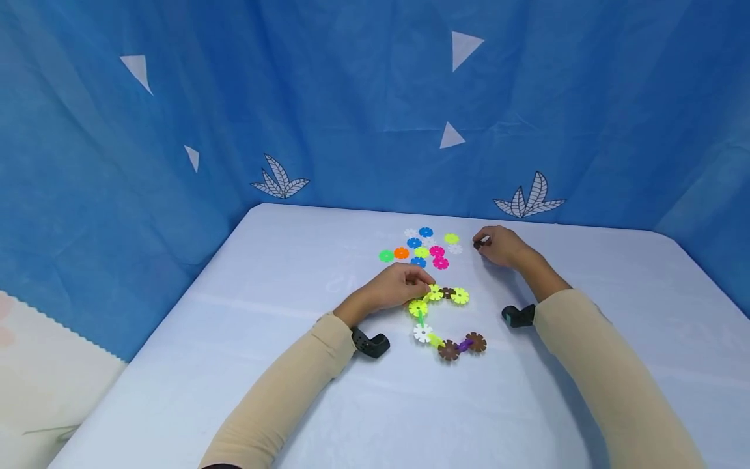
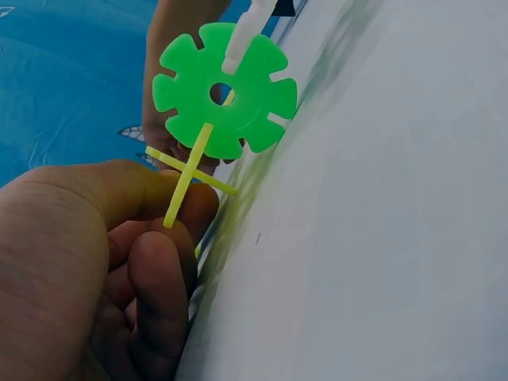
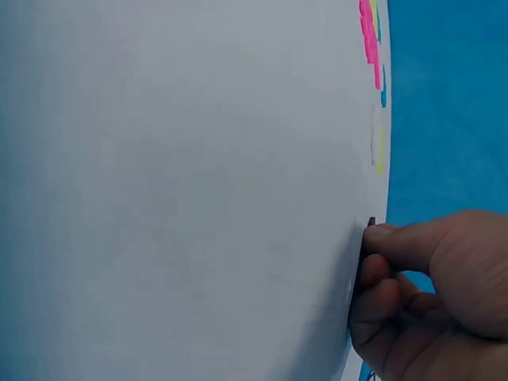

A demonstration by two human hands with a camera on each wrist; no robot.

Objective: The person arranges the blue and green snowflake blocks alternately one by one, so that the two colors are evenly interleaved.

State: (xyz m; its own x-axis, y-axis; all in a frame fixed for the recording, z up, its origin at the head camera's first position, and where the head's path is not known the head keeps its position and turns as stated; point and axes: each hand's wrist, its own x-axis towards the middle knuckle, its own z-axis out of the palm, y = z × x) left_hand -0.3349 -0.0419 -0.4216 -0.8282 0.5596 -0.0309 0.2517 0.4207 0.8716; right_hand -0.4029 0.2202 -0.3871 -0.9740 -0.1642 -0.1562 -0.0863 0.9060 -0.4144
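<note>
Blue cloth behind, white surface (image 1: 246, 339) below: my left hand (image 1: 394, 290) pinches the chain (image 1: 436, 306) steady while my right hand (image 1: 500, 246) pinches a brown disc (image 1: 478, 244), which should go in slot-first.

We see a table (image 1: 246, 365) under a pale blue-white cloth. On it, near the far edge, lies a cluster of loose snowflake discs (image 1: 423, 247) in blue, orange, green, pink, yellow and white. Nearer us lies a chain of joined discs (image 1: 443, 319), yellow, brown, white and purple.
</note>
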